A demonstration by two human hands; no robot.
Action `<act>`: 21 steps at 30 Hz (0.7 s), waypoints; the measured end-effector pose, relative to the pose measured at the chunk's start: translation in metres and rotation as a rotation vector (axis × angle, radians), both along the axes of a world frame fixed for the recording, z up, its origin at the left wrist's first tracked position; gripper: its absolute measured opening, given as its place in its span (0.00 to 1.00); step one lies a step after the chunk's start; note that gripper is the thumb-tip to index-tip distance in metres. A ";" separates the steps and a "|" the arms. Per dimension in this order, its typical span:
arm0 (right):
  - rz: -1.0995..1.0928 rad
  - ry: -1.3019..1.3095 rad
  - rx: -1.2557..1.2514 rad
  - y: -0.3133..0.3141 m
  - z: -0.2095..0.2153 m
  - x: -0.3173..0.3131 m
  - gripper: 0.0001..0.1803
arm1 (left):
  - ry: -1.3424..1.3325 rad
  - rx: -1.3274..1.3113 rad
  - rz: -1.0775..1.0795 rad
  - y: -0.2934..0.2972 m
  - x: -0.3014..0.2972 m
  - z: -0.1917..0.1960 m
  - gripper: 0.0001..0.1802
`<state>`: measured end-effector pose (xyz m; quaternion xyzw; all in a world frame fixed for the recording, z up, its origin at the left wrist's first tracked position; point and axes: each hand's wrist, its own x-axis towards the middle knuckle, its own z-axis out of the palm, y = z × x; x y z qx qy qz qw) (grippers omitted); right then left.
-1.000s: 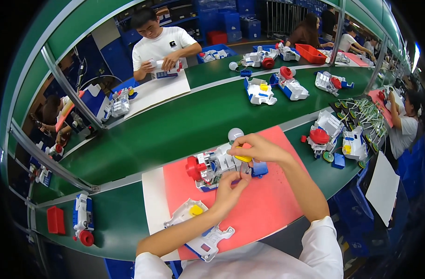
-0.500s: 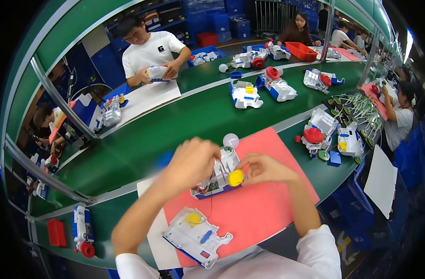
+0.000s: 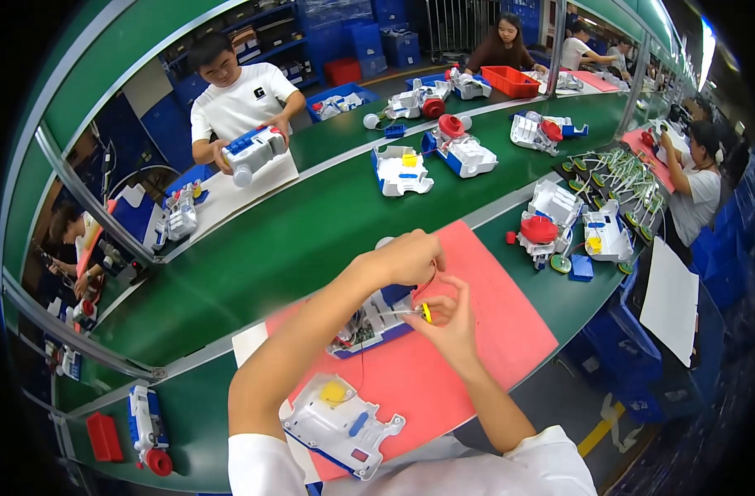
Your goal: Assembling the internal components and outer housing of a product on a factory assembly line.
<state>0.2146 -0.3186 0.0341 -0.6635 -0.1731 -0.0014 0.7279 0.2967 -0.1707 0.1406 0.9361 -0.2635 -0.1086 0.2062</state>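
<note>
On the pink mat (image 3: 497,322) rests an open white and blue plastic housing (image 3: 369,331) with a circuit board and wires inside, partly covered by my left arm. My right hand (image 3: 450,324) pinches a round yellow disc (image 3: 427,312), turned edge-on, with thin wires running from it to the housing. Just above, my left hand (image 3: 409,258) has its fingertips closed on a thin reddish wire (image 3: 428,281). Closer to me lies a matching housing half (image 3: 344,426), inner side up, with a yellow piece and a blue piece; a thin wire links it to the housing.
A red tray (image 3: 104,438) and a white-blue unit (image 3: 148,426) stand at left. To the right are opened housings (image 3: 551,223) and a pile of wired green discs (image 3: 613,186). More housings (image 3: 402,169) sit on the green belt. Across it, a co-worker (image 3: 245,107) holds a unit.
My left hand has moved right, from over the housing to above my right hand, drawing the wire along. The yellow disc has turned from face-on to edge-on. Opposite, the co-worker has tilted their unit.
</note>
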 end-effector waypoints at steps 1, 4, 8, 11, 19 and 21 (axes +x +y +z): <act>0.004 0.023 0.005 -0.006 -0.003 -0.002 0.39 | -0.116 0.110 0.005 0.002 -0.006 -0.004 0.20; 0.265 0.009 -0.127 -0.031 0.020 0.000 0.31 | -0.757 0.421 0.029 -0.001 -0.057 0.018 0.16; 0.350 -0.145 -0.181 -0.052 0.020 0.009 0.22 | 0.088 0.342 0.167 0.014 -0.137 0.022 0.18; 0.429 -0.415 -0.201 -0.039 0.027 0.010 0.18 | 0.494 -0.261 0.365 0.016 -0.181 -0.035 0.36; 0.442 -0.634 -0.204 -0.024 0.035 0.010 0.20 | -0.055 -0.687 0.559 -0.014 -0.152 -0.136 0.53; 0.423 -0.741 -0.201 -0.015 0.039 0.015 0.20 | -0.439 -0.580 0.519 -0.016 -0.136 -0.139 0.49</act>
